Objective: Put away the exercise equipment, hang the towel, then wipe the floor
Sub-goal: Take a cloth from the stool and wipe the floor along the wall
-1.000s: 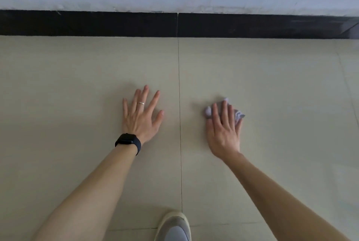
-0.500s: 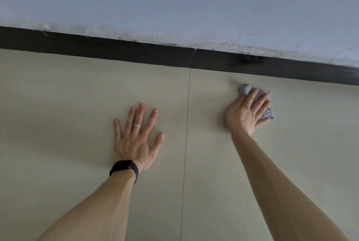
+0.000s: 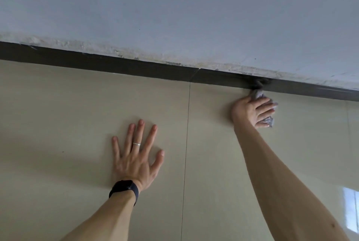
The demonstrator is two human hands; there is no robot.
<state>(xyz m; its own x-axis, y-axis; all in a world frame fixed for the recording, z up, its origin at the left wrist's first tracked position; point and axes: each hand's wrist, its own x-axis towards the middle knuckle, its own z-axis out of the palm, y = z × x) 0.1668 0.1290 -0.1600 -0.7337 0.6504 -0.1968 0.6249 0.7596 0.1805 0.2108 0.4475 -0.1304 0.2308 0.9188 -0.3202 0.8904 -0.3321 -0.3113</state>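
A crumpled grey-white cloth [image 3: 258,94] lies on the beige tiled floor [image 3: 58,124], right up against the dark skirting board [image 3: 116,65]. My right hand [image 3: 250,110] covers most of it, fingers bent over the wad and pressing it down; bits of cloth stick out above the hand and past the fingertips. The thumb is hidden. My left hand [image 3: 136,159] lies flat on the floor with fingers spread, bearing a ring and a black wristband [image 3: 125,188], well left of the cloth. No exercise equipment or towel is in view.
A pale grey wall [image 3: 174,7] rises behind the skirting, with chipped paint along its foot. A thin grout line [image 3: 186,143] runs between my hands toward the wall. A bright window reflection [image 3: 351,207] shows on the tile at the right edge.
My right hand has slid the cloth away from me and to the right, up to the skirting board. The left hand stays planted on the floor. The view has tilted up toward the wall.
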